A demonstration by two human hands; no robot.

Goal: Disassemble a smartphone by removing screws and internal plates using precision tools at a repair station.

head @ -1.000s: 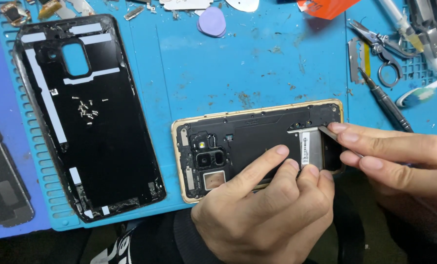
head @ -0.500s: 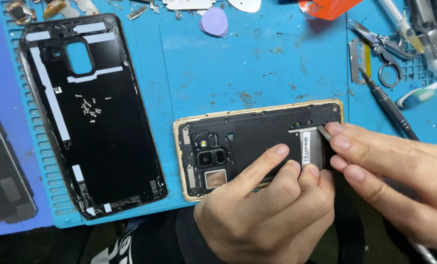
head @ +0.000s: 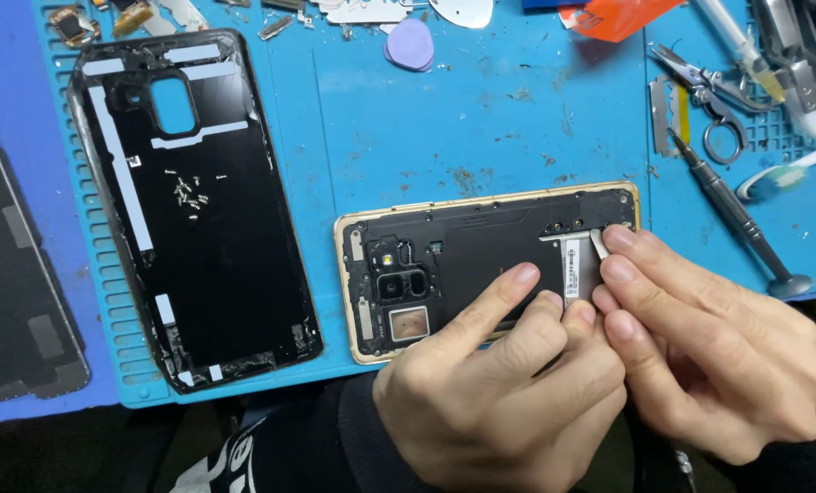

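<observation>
**Gold-framed phone, back removed, under both hands**

Gold-edged and opened, the phone [head: 481, 265] lies flat on the blue mat [head: 481, 119] at the near middle of the table, camera end to the left. Its black inner cover, camera module and square sensor are exposed, and a silver battery [head: 579, 265] shows at the right end.

Compared with half a second ago, the phone sits in the same place and the hands have barely shifted; the right fingers have closed in slightly over the battery's edge. Work at that corner appears to be continuing rather than finished.

The left hand [head: 508, 383] is curled, forefinger pressing flat on the black cover and thumb against the battery. The right hand [head: 709, 338] pinches a small pale tab [head: 599, 240] at the battery's upper right corner; whether this is a pull strip or a tool tip cannot be told from this view.

To the left lies the detached black back cover [head: 198, 201], inner face up, with loose screws [head: 189, 190] gathered on it. A purple pick [head: 410, 44] lies above; scissors [head: 714, 100] and a dark screwdriver [head: 732, 215] rest to the right.
</observation>
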